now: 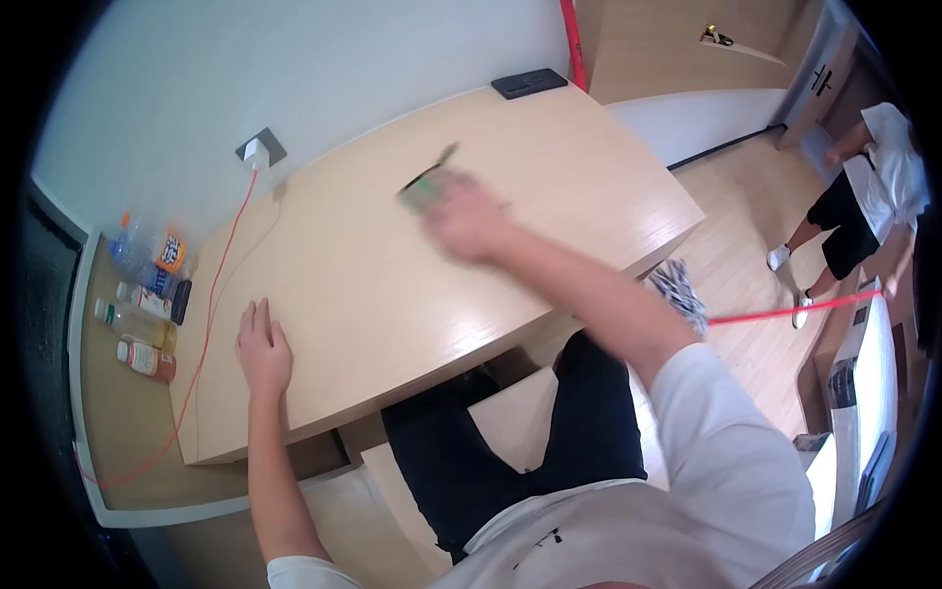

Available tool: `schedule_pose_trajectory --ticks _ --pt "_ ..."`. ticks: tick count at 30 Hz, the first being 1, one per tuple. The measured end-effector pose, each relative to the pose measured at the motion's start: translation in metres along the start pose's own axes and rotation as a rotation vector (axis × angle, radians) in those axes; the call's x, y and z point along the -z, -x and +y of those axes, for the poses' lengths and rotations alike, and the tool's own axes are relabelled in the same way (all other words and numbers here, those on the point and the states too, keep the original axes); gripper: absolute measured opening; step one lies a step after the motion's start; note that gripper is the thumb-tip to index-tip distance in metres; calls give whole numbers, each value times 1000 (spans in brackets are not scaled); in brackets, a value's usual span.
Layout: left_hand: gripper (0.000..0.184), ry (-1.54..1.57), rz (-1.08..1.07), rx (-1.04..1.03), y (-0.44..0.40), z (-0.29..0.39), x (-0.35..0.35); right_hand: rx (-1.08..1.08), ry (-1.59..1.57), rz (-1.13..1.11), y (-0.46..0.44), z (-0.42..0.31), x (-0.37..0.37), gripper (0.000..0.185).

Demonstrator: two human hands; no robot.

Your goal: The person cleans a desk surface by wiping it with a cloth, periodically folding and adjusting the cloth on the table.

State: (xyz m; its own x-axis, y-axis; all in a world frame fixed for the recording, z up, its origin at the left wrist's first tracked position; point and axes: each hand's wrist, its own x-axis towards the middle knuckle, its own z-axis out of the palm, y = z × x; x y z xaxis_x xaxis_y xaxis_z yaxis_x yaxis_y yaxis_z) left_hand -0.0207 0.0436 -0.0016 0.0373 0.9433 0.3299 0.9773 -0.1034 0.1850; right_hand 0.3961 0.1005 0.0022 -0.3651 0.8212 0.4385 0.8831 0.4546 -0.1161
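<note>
Over the middle of the light wooden desk, my right hand is blurred by motion, its fingers around a small green and dark item that I cannot make out. A thin dark part sticks up beyond the fingers, also blurred. My left hand rests on the desk's left part, fingers stretched forward and the palm down, with nothing in it.
Several bottles stand left of the desk. A red cable runs from a white plug. A dark flat object lies at the back edge. At right, a person stands near a red-handled mop.
</note>
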Motion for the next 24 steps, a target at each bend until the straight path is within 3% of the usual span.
schedule_pose_trajectory --ticks 3,5,9,10,14,15,16,17,18,22,24 --pt "47 10 -23 17 -1 -2 3 243 -206 82 -12 -108 -32 49" --pt "48 44 -41 22 -1 -5 1 254 -333 -168 -10 -170 -18 53" --pt "48 116 -76 52 0 -8 3 213 -401 -317 -12 -173 -19 55" --pt "48 121 -89 69 1 -6 4 216 -301 -407 -16 -154 -3 53" --pt "48 36 -93 56 2 -3 3 4 -78 -48 -14 -25 -15 47" --pt "48 21 -91 50 3 -4 2 -121 -3 -238 -12 14 14 43" --pt "48 6 -89 45 4 -5 1 -210 83 -178 -6 59 5 41" --pt "48 -5 -80 38 4 -5 1 -341 128 -426 -6 96 32 54" --pt "47 -17 -74 32 4 -4 1 -365 191 -227 10 127 43 55" --pt "46 23 -65 18 -1 -6 4 -683 213 -330 26 244 65 60" --pt "46 2 -64 12 -1 -2 9 -773 242 -314 22 265 66 60"
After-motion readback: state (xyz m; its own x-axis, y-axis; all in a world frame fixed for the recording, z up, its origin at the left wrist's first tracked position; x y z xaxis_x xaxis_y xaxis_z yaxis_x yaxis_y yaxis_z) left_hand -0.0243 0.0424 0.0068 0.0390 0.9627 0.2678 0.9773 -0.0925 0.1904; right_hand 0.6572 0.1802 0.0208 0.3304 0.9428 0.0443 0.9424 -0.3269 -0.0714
